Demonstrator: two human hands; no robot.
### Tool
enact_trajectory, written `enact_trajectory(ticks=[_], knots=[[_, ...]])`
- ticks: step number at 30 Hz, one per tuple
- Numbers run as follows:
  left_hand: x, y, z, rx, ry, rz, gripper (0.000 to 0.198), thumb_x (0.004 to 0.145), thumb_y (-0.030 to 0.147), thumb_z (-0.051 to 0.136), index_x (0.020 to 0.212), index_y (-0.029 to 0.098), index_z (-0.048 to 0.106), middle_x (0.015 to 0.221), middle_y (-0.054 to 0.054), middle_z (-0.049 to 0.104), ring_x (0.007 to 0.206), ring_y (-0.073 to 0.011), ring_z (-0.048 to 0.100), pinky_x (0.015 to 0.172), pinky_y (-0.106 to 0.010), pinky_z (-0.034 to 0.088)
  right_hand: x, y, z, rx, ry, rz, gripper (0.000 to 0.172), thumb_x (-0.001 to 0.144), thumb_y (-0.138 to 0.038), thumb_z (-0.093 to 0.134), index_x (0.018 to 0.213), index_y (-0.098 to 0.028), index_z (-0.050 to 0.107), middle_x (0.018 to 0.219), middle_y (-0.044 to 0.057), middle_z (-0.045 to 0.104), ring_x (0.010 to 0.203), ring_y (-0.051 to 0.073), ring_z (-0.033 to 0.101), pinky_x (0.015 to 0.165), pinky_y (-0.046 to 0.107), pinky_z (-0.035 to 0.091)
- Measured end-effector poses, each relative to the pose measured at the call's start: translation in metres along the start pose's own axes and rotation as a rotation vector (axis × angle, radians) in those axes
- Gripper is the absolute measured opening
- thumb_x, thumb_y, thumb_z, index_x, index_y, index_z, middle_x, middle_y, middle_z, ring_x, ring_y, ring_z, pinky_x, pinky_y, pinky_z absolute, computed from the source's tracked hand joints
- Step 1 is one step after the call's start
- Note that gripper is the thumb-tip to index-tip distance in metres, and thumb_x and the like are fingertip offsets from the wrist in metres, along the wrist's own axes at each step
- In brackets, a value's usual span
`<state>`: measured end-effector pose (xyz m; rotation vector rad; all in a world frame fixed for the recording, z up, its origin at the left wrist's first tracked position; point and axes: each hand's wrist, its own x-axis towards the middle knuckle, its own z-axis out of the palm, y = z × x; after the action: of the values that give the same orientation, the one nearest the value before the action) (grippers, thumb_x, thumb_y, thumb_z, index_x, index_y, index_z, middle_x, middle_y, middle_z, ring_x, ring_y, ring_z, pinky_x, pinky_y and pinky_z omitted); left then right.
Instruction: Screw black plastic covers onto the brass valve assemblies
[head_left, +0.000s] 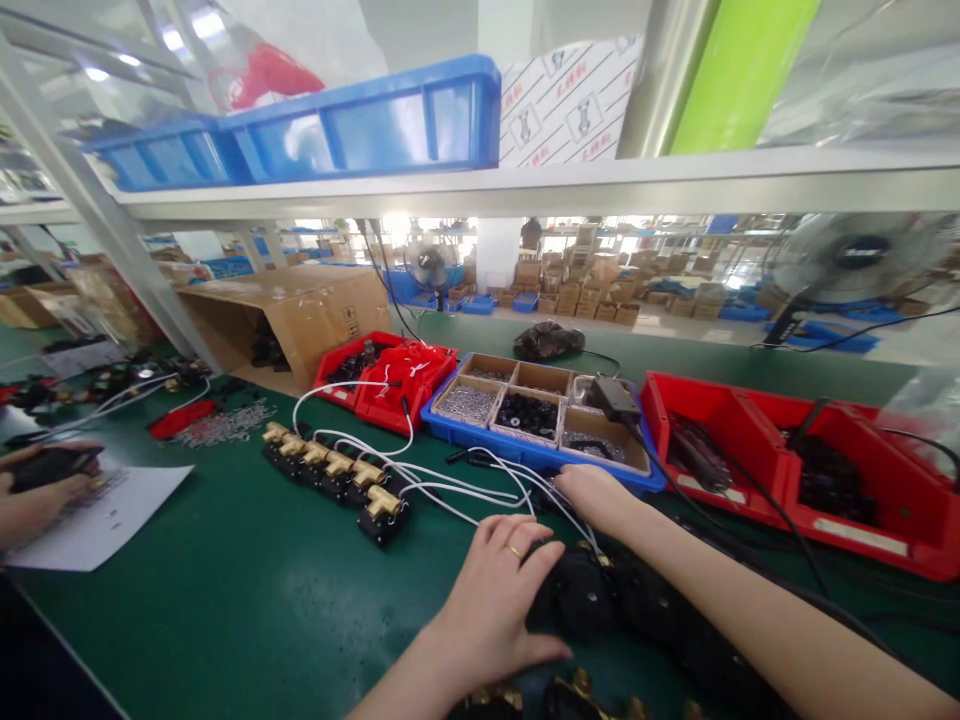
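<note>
Head view: the left hand [491, 590] is showing its fingers slightly bent and parted, with the thumb standing well away from them. Its fingertips are resting at the edge of the black housings [585, 595]; whether they are pressing or gripping cannot be told. A ring is encircling one finger. The right hand [596, 497] is sitting beyond the housings, its fingertips meeting close together at the white cables [442, 486], just in front of the blue tray [510, 452]; whether they are pinching a cable cannot be told.

The housings are lying in a row on the green table [225, 600], dark and rounded, partly hidden beneath the right forearm. Brass fittings [581, 682] are showing at the near edge. Farther left, black units with brass tops [334, 465] are forming a slanting row, white cables trailing among them. At far left, another person's hands [45, 495] are holding a dark part above white paper [131, 525].
</note>
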<state>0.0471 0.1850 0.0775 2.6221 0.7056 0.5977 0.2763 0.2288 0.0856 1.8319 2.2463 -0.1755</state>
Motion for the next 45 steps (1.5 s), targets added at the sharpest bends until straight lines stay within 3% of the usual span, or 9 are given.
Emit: enact_trajectory(ticks=[8, 12, 21, 27, 29, 33, 38, 42, 45], knots=[[0.018, 0.007, 0.021, 0.157, 0.091, 0.185, 0.047, 0.072, 0.038, 0.075, 0.108, 0.017, 0.055, 0.103, -0.006, 0.066, 0.099, -0.0229, 0.059, 0.104, -0.045, 0.036, 0.006, 0.006, 0.012, -0.042, 0.009, 0.0, 0.028, 0.096, -0.035, 0.059, 0.111, -0.011, 0.061, 0.108, 0.009, 0.063, 0.097, 0.018, 0.063, 0.087, 0.038, 0.055], [0.016, 0.009, 0.018, 0.075, 0.18, 0.153, 0.055, 0.069, 0.031, 0.071, 0.121, 0.02, 0.054, 0.104, -0.004, 0.065, 0.096, -0.0206, 0.059, 0.107, -0.044, 0.032, 0.006, 0.008, 0.011, -0.02, -0.006, -0.025, 0.027, 0.096, -0.035, 0.058, 0.11, -0.012, 0.062, 0.106, 0.007, 0.064, 0.094, 0.017, 0.064, 0.084, 0.037, 0.056], [0.019, 0.013, 0.012, 0.009, -0.096, 0.151, 0.065, 0.07, 0.032, 0.076, 0.13, 0.024, 0.05, 0.119, -0.01, 0.062, 0.108, -0.028, 0.056, 0.106, -0.047, 0.03, 0.002, 0.006, 0.012, -0.024, 0.015, -0.044, 0.028, 0.095, -0.035, 0.06, 0.11, -0.011, 0.062, 0.108, 0.008, 0.063, 0.098, 0.019, 0.063, 0.087, 0.039, 0.055], [0.013, 0.006, 0.002, -0.069, -0.122, 0.201, 0.082, 0.065, 0.037, 0.084, 0.138, 0.025, 0.046, 0.129, -0.013, 0.059, 0.119, -0.032, 0.053, 0.111, -0.052, 0.027, -0.003, 0.004, 0.006, 0.032, 0.067, -0.024, 0.026, 0.096, -0.034, 0.059, 0.108, -0.011, 0.062, 0.105, 0.008, 0.064, 0.095, 0.018, 0.063, 0.086, 0.037, 0.055], [0.009, 0.007, -0.008, -0.209, -0.045, 0.144, 0.08, 0.065, 0.042, 0.084, 0.136, 0.025, 0.05, 0.132, -0.013, 0.058, 0.122, -0.0316, 0.052, 0.11, -0.049, 0.034, -0.005, 0.004, -0.001, 0.07, 0.1, 0.009, 0.025, 0.096, -0.035, 0.059, 0.106, -0.011, 0.063, 0.103, 0.007, 0.064, 0.093, 0.017, 0.064, 0.085, 0.037, 0.055], [0.001, 0.021, -0.03, -0.689, 0.326, -0.256, 0.035, 0.086, 0.044, 0.065, 0.113, 0.021, 0.066, 0.114, -0.011, 0.067, 0.109, -0.0263, 0.06, 0.098, -0.041, 0.047, -0.021, 0.001, -0.033, 0.182, 0.227, 0.104, 0.017, 0.095, -0.027, 0.059, 0.094, -0.011, 0.066, 0.094, 0.005, 0.066, 0.089, 0.016, 0.064, 0.086, 0.036, 0.054], [0.001, 0.055, -0.048, -1.655, 0.692, -0.585, 0.044, 0.098, 0.045, 0.041, 0.102, 0.012, 0.072, 0.116, -0.015, 0.07, 0.119, -0.0254, 0.06, 0.111, -0.04, 0.04, -0.084, -0.045, -0.086, 0.403, 0.379, 0.049, 0.014, 0.09, -0.018, 0.061, 0.085, -0.021, 0.073, 0.088, -0.001, 0.071, 0.079, 0.01, 0.065, 0.075, 0.019, 0.052], [0.002, 0.086, -0.046, -2.192, 0.595, -0.745, 0.063, 0.101, 0.044, 0.025, 0.087, 0.009, 0.076, 0.105, -0.016, 0.073, 0.106, -0.023, 0.068, 0.109, -0.037, 0.043, -0.14, -0.106, -0.088, 0.7, 0.524, -0.317, 0.017, 0.084, -0.013, 0.062, 0.08, -0.026, 0.072, 0.084, -0.004, 0.07, 0.076, 0.01, 0.066, 0.072, 0.016, 0.055], [-0.009, 0.103, -0.033, -2.362, 0.498, -0.69, 0.063, 0.101, 0.046, 0.029, 0.085, 0.009, 0.077, 0.102, -0.017, 0.074, 0.101, -0.0232, 0.07, 0.107, -0.037, 0.044, -0.163, -0.131, -0.066, 0.72, 0.528, -0.448, 0.024, 0.087, -0.015, 0.054, 0.088, -0.028, 0.074, 0.085, -0.001, 0.071, 0.073, 0.012, 0.068, 0.073, 0.018, 0.058]])
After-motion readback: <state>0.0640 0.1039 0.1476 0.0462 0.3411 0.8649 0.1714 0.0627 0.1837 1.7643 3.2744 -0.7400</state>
